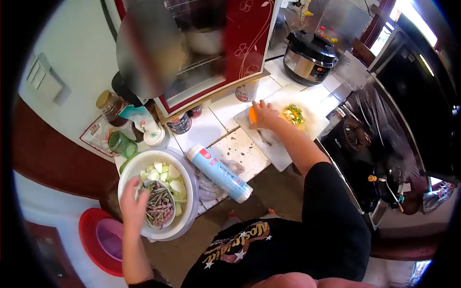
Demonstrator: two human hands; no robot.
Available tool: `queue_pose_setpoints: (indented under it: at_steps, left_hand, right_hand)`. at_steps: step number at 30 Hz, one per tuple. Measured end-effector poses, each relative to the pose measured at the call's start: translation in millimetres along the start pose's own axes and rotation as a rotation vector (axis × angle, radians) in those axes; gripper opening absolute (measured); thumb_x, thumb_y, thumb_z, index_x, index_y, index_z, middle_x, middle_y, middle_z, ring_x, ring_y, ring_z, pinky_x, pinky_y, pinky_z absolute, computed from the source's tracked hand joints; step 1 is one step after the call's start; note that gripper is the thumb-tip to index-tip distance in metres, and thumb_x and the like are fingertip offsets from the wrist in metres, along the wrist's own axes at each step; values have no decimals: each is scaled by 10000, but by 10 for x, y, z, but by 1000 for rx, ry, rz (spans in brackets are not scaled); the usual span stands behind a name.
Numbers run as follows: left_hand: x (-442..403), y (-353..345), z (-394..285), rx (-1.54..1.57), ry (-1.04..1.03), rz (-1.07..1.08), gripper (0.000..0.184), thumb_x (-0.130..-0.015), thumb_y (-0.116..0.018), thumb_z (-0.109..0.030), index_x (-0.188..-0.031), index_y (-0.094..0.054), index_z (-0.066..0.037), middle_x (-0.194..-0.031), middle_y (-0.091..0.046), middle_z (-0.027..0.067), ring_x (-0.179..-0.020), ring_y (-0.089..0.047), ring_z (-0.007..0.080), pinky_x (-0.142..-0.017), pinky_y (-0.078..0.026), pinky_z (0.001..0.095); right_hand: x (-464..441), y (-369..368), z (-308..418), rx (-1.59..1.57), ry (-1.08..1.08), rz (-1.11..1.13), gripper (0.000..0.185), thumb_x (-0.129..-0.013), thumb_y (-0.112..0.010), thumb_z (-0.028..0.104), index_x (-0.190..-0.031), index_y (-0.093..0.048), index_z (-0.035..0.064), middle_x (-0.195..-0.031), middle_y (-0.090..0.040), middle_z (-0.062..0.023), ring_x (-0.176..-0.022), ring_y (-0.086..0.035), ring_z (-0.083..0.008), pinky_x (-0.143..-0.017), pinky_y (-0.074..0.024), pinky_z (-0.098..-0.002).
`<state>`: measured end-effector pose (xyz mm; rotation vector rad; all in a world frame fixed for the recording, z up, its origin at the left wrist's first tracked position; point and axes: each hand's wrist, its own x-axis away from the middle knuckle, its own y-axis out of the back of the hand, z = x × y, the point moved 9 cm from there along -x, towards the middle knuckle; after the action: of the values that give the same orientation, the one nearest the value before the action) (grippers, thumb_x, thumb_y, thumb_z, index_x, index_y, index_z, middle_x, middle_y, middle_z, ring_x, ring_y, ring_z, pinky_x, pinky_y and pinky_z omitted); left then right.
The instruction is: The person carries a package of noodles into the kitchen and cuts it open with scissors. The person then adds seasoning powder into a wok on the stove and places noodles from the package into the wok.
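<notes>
My left hand (pixel 134 200) is at the left rim of a white basin (pixel 192 211), beside a small bowl of cut purple-green beans (pixel 161 205); its fingers are blurred. Chunks of pale green vegetable (pixel 165 175) lie in the basin around that bowl. On the right, my right hand (pixel 265 116) has its fingers round an orange object (pixel 253 114) over the left end of a white cutting board (pixel 283 156). A knife-like dark item lies on the board below this hand. Chopped green and pale pieces (pixel 293 114) sit to the right of it.
A blue-and-white roll (pixel 220 174) lies between basin and board. Jars (pixel 109 102), a green glass (pixel 122 144) and tins (pixel 180 123) stand behind the basin. A red cabinet (pixel 245 43), a pressure cooker (pixel 309 57) and a stove (pixel 357 158) surround the counter; red tub (pixel 89 240) lower left.
</notes>
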<state>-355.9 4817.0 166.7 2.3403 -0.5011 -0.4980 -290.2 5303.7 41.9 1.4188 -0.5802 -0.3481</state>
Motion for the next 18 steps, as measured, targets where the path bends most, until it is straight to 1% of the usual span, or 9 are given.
queue_pose_setpoints:
  at_steps: [2, 5, 7, 9, 11, 13, 15, 16, 18]
  left_hand:
    - [186, -207, -454, 75, -105, 43, 381, -710, -607, -47, -1082, -548, 13, -1030, -593, 146, -968, -568, 260, -866, -424, 340]
    - [493, -676, -983, 188, -241, 130, 366, -697, -618, -46, -1053, -561, 17, -1026, -587, 140, -953, -567, 239, -862, -428, 337]
    - [666, -1153, -1191, 424, -207, 229, 388, -729, -613, -40, -1104, -529, 10, -1068, -566, 144, -977, -558, 240, -851, -441, 334]
    - [785, -1782, -1297, 810, 18, 277, 441, -796, -571, -56, -1213, -434, -12, -1119, -528, 150, -1019, -535, 247, -841, -463, 347]
    - [859, -2419, -1527, 1293, 300, 443, 506, -870, -530, -159, -1309, -302, -53, -1166, -485, 162, -1069, -501, 257, -845, -475, 382]
    - [967, -3080, -1615, 1559, 448, 550, 581, -896, -499, -304, -1359, -215, -97, -1209, -459, 154, -1106, -472, 273, -847, -480, 401]
    - [1102, -3513, -1884, 1713, 574, 657, 688, -872, -503, -435, -1386, -164, -130, -1294, -398, 116, -1176, -419, 260, -900, -444, 415]
    - [1183, -3658, -2037, 1719, 564, 647, 688, -872, -503, -435, -1386, -164, -130, -1294, -398, 116, -1176, -419, 260, -900, -444, 415]
    - [1318, -3832, -2533, 1816, 303, 738, 773, -832, -521, -516, -1395, -151, -137, -1350, -339, 74, -1232, -362, 226, -972, -376, 410]
  right_hand:
    - [15, -67, 0, 9, 8, 35, 919, -601, -686, 390, -1378, -239, 191, -1375, -281, -113, -1211, -344, -362, -858, -402, -549]
    - [23, -110, -39, -20, 21, 23, 898, -605, -683, 340, -1375, -251, 173, -1330, -322, -134, -1189, -355, -390, -860, -383, -576]
    - [167, 19, -41, -15, 26, -5, 861, -601, -682, 331, -1352, -291, 175, -1308, -357, -121, -1153, -407, -364, -839, -408, -549]
    - [532, 258, -32, 11, 91, -14, 823, -613, -677, 313, -1335, -313, 159, -1300, -360, -133, -1139, -416, -369, -831, -420, -537]
    - [1046, 526, 134, -52, 327, -125, 770, -632, -668, 295, -1309, -337, 141, -1284, -368, -151, -1117, -425, -387, -832, -431, -507]
    - [1667, 733, 83, -144, 499, -242, 731, -650, -663, 295, -1288, -351, 120, -1260, -380, -169, -1092, -433, -394, -826, -435, -484]
    - [2271, 832, -82, -126, 560, -290, 725, -655, -667, 308, -1280, -358, 108, -1251, -385, -178, -1075, -436, -395, -834, -426, -477]
    - [2516, 785, -203, -113, 567, -238, 771, -637, -688, 308, -1297, -343, 105, -1279, -359, -176, -1093, -421, -388, -824, -429, -484]
    - [2902, 668, -505, -100, 563, -196, 818, -619, -710, 307, -1313, -328, 101, -1307, -334, -174, -1111, -407, -382, -814, -433, -492]
